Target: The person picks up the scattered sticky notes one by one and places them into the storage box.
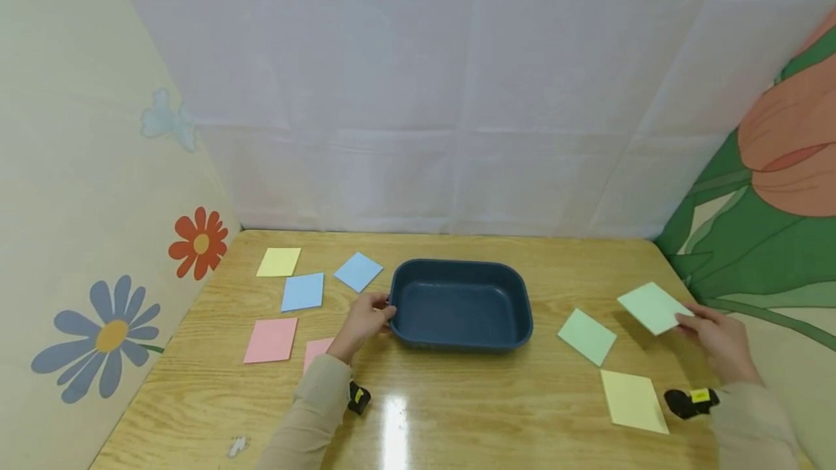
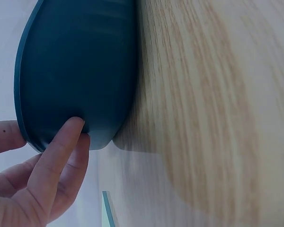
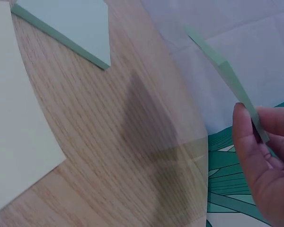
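Left hand [image 1: 361, 321] — fingers curled, gripping tray [image 1: 462, 314] at left end. Right hand [image 1: 720, 340] — fingers pinching green pad [image 1: 652, 307] above table [image 1: 496, 405], right.

Smooth, faintly glossy plastic is suggested by the dark blue tray [image 1: 460, 310] and smooth, matt paper by the green pads [image 1: 653, 308] and the yellow pads [image 1: 633, 401], while grained wood with a glossy sheen is shown by the tabletop [image 1: 490, 412], and creased, matt cloth by the white backdrop [image 1: 392, 93].

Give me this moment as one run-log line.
left hand: grips blue tray | right hand: holds green pad above table | nearby: second green pad, yellow pad
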The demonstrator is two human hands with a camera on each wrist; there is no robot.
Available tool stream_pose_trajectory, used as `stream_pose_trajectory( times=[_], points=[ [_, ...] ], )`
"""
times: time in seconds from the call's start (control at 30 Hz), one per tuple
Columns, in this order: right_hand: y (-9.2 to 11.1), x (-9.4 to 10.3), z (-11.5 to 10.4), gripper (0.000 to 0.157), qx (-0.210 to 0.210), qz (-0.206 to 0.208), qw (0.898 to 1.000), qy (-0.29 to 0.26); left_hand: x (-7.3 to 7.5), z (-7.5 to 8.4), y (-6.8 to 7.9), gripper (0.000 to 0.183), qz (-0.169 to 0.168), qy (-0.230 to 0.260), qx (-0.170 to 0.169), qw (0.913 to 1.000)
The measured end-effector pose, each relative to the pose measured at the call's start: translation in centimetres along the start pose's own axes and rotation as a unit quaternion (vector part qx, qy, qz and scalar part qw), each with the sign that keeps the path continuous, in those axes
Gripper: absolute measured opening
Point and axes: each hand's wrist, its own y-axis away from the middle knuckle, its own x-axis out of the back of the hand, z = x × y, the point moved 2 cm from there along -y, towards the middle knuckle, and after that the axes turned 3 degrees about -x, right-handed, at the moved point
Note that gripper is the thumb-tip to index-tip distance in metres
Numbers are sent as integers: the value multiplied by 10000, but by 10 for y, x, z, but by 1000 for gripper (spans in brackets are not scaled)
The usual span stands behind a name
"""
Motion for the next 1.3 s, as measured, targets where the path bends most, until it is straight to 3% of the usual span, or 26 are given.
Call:
stream_pose_trajectory(
  times=[0.2,0.43,0.93,1.3],
  points=[
    [-25,22,20,19,168,69,9988,-450,-1,-6,-4,29,63,81,62,9999],
    [-38,31,24,24,372,92,9942,-1004,-1,-6,-4,30,13,55,61,10000],
    [-55,39,23,25,338,112,9929,-1134,0,-3,0,30,-15,5,73,10000],
    [-57,26,18,29,494,-13,9940,-978,0,-5,-2,31,-16,-25,85,10000]
  ],
)
